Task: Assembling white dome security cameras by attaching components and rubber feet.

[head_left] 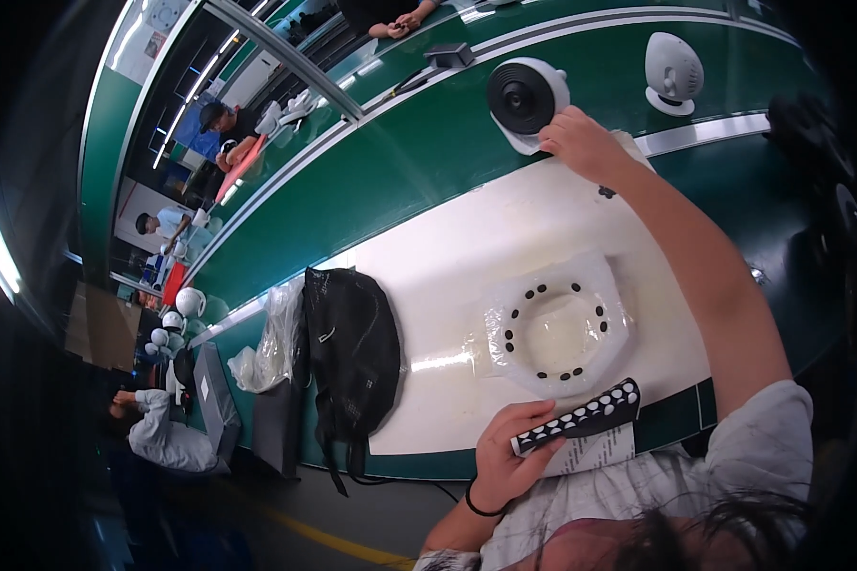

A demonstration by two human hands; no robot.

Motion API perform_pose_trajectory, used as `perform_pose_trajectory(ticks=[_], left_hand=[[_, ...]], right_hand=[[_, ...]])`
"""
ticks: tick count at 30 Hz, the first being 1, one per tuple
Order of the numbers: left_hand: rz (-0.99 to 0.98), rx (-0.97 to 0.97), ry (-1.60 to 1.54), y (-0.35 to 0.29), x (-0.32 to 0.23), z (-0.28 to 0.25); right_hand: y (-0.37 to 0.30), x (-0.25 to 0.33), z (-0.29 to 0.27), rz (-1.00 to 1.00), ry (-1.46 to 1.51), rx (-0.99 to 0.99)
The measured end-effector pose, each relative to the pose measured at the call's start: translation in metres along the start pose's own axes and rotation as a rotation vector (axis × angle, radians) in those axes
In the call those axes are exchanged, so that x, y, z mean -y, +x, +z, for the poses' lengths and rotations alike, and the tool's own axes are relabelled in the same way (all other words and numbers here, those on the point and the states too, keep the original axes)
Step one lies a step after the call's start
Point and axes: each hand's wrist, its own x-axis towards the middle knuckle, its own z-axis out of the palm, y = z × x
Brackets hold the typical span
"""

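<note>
My left hand [512, 459], low in the view, is closed on a curled black sheet [581, 419] with rows of white round dots. Farther off, my right hand [586, 145] reaches to the far side of the bench and grips the edge of a small white fan [527, 103] with a round black front. Between my hands lies a ring wrapped in clear bubble wrap [605, 276]. Several small black round pads sit around the ring. A printed paper sheet [595, 451] is partly hidden under the dotted sheet.
A similar white device [673, 74] stands far right, and a dark grey box [449, 55] at the back. Left of the cream mat [438, 285] lie a black bag [352, 347] and clear plastic wrapping [274, 343]. Other people work at benches behind and to the left.
</note>
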Motion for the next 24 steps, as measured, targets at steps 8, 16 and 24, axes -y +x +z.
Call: perform_pose_trajectory(ticks=[8,16,24], left_hand=[[-0.061,-0.063,-0.016,-0.002,0.000,0.006],[-0.086,-0.090,-0.064,-0.006,0.000,0.005],[-0.037,-0.058,-0.040,-0.004,-0.002,0.003]], right_hand=[[0.014,0.014,-0.049,0.955,0.948,-0.086],[0.013,0.083,-0.103,0.736,1.761,0.246],[-0.003,0.135,-0.135,0.583,1.818,0.556]])
